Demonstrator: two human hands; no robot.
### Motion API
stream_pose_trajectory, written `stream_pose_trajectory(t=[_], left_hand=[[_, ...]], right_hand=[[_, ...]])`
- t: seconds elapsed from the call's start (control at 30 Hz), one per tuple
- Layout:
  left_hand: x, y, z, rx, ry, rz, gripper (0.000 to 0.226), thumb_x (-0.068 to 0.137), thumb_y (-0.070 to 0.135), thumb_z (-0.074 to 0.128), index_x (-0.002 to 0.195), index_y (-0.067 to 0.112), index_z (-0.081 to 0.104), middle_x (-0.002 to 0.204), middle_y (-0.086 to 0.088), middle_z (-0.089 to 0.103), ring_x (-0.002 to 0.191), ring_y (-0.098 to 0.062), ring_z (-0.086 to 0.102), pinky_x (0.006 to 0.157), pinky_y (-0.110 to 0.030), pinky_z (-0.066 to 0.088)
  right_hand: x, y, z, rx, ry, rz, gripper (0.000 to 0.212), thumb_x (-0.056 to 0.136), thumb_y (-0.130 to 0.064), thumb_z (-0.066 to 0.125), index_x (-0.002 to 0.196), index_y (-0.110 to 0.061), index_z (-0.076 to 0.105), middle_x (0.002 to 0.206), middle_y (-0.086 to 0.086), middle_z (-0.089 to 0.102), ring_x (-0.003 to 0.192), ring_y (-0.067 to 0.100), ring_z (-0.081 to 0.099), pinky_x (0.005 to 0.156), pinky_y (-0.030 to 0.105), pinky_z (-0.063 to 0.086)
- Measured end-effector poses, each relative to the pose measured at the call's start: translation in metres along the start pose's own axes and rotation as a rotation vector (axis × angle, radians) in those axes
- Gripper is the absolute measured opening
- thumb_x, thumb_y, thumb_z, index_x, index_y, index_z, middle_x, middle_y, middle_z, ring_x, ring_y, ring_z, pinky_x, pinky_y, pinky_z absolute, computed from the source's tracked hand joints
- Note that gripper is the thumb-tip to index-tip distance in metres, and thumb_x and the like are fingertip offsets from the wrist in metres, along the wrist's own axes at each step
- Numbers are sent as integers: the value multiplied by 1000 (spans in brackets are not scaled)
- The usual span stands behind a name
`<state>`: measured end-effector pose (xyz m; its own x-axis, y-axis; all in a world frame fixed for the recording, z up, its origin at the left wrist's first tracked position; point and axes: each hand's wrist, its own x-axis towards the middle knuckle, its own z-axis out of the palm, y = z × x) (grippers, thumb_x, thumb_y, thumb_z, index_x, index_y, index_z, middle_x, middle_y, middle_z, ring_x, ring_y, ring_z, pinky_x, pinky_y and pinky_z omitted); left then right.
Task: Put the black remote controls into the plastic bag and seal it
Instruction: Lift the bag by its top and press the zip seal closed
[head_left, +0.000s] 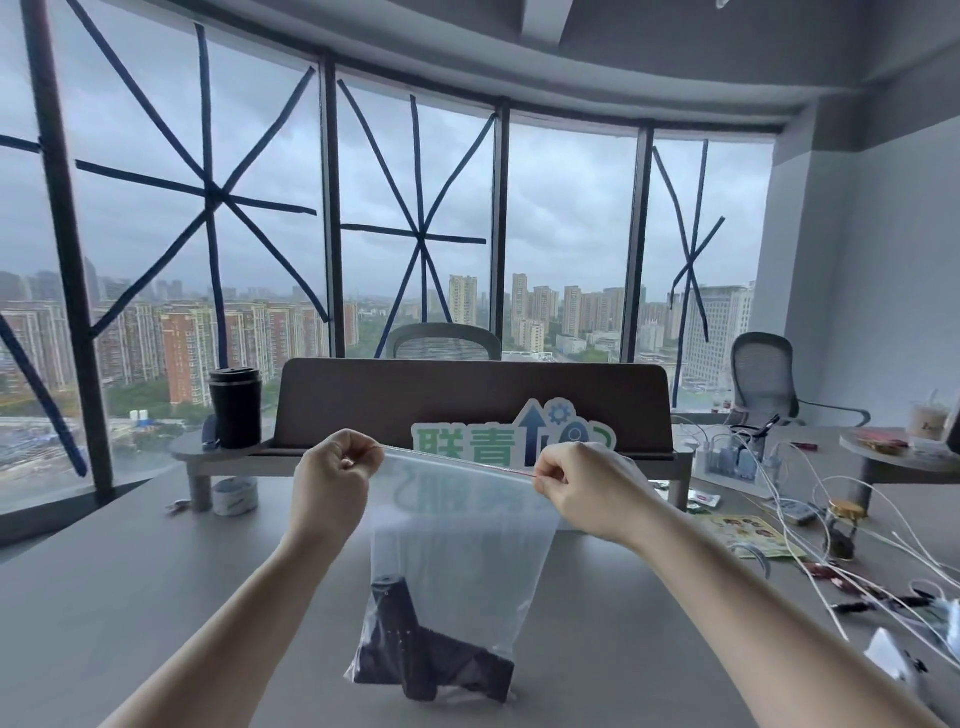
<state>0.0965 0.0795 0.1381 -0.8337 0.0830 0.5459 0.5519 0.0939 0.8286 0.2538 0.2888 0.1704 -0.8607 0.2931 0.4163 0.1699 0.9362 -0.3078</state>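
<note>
A clear plastic bag (462, 545) hangs upright in front of me over the grey table (156, 597), its bottom resting on the tabletop. Black remote controls (415, 654) lie inside at the bottom of the bag, leaning across each other. My left hand (332, 483) pinches the top left corner of the bag's zip strip. My right hand (582, 483) pinches the strip at the top right. The strip with its thin red line is stretched taut between both hands.
A monitor riser with a dark board (467, 405), a black tumbler (236, 408) and a green-and-blue sign (514, 436) stands behind the bag. A tape roll (235, 496) sits under the riser at left. White cables (831, 545), packets and small items clutter the right side.
</note>
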Motion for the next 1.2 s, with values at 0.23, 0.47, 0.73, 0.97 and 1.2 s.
stream_pose_trajectory(t=[0.23,0.47,0.73,0.97,1.2], left_hand=[[10,-11,-17,-56,10,-42,21,83,7,62,65,16,62,43,11,53,47,-15,40,55,-29,36],[28,-39,-39,-133,33,-123,23,85,4,59,65,17,59,36,10,47,42,-14,36,47,-25,30],[101,-82,-69,-159,40,-256,26,90,-1,49,73,17,56,82,-4,64,53,-23,67,39,-26,50],[140,-121,-116,-275,210,-225,21,87,-1,56,75,16,61,78,-11,67,66,-20,66,62,-26,58],[60,-207,-137,-187,181,-363,15,86,10,57,74,9,66,68,-15,61,68,-28,57,70,-36,51]], right_hand=[[0,-14,-1,-102,52,-16,19,95,-27,54,84,-16,66,91,-3,68,83,22,57,71,30,36],[23,-43,22,-69,155,0,21,95,-33,58,79,-19,61,85,1,67,82,27,63,71,34,49],[125,-81,99,209,205,47,23,92,-23,55,69,-20,59,64,-3,69,67,23,67,64,40,58],[152,-126,147,413,258,-128,20,93,-23,60,75,-18,65,67,-7,71,54,4,56,54,22,46],[90,-109,233,360,-204,-166,16,88,-18,67,72,-20,66,69,-4,68,56,6,56,60,26,44]])
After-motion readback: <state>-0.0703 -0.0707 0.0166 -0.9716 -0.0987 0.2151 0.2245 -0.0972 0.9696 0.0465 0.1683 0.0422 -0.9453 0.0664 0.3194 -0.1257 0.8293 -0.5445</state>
